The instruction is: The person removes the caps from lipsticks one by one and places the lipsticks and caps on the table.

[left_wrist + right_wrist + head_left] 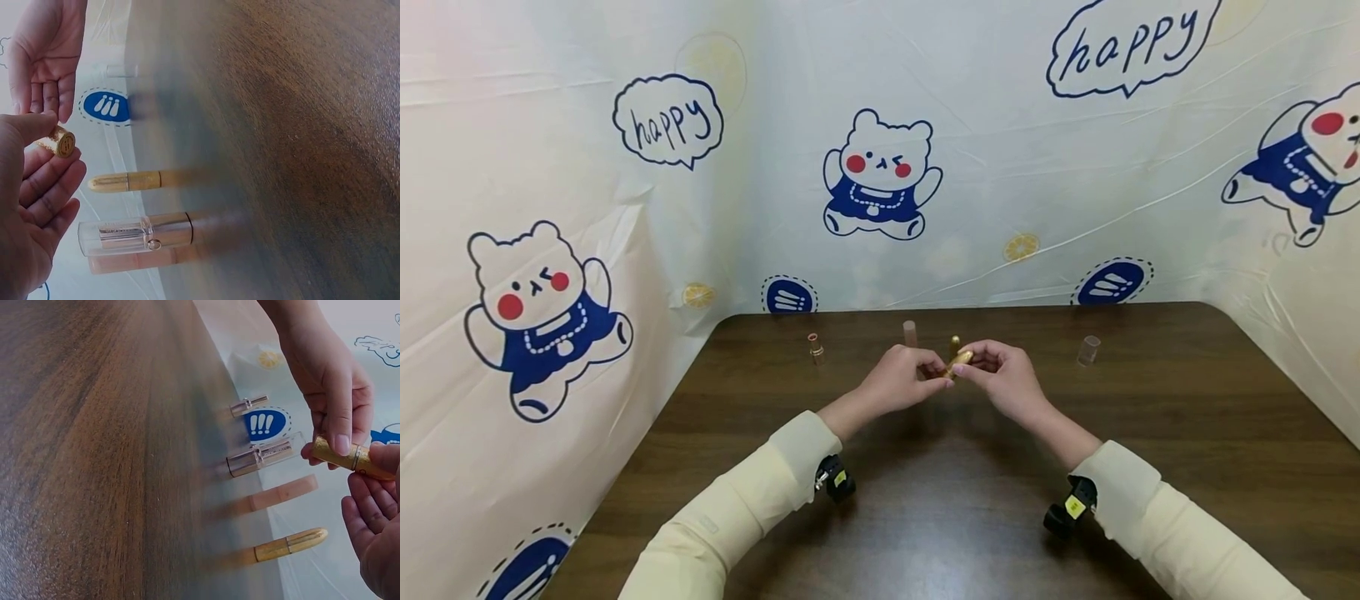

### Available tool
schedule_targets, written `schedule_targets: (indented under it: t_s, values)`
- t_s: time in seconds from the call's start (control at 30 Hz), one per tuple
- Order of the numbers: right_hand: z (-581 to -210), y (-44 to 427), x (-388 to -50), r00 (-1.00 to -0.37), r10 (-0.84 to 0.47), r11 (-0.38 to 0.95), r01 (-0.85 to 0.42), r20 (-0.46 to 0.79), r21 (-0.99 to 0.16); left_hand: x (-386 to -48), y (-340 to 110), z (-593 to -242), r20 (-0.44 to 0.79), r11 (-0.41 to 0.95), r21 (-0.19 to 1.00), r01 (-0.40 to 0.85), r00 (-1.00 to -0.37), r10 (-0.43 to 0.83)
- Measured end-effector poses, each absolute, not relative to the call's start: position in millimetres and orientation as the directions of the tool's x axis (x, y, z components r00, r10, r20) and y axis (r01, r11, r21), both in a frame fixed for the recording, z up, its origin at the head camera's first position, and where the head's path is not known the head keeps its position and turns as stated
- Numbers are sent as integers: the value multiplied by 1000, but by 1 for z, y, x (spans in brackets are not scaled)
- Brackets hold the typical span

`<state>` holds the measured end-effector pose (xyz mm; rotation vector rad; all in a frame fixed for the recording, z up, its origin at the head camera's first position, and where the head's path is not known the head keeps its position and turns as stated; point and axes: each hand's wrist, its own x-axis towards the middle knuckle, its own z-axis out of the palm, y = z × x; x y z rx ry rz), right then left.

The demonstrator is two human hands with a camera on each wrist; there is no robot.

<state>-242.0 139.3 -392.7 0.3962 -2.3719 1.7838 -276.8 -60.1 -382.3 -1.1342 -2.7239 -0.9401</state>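
Observation:
Between both hands, over the middle of the table, is a gold lipstick tube (pixel 959 362) with a textured surface. My left hand (pixel 898 379) pinches its base end between thumb and fingers. The thumb and fingers of my right hand (pixel 1003 383) hold the opposite end, and a seam band shows midway along the tube in the right wrist view. Just behind the hands a second gold lipstick (pixel 290 544) stands upright. Near it are a pink tube (pixel 284 493) and a rose-gold lipstick with a clear cap (pixel 261 457); the head view hides that capped one.
An uncapped rose-gold lipstick (pixel 816 349) stands at the back left of the dark wooden table (pixel 940 517). A clear cap (pixel 1088 351) stands at the back right. Behind the table's far edge hangs a printed curtain (pixel 977 192), which also encloses the sides.

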Motion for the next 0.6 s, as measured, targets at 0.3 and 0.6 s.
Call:
schedule_targets:
  t_s: [0.3, 0.6]
  values:
    - [-391, 142, -241, -956, -78, 277, -294, 284, -915, -275, -58, -384, 286, 580, 473, 663, -739, 611]
    - [-386, 156, -246, -961, -43, 272, -275, 274, -922, -277, -65, -387, 310, 607, 454, 652, -754, 579]
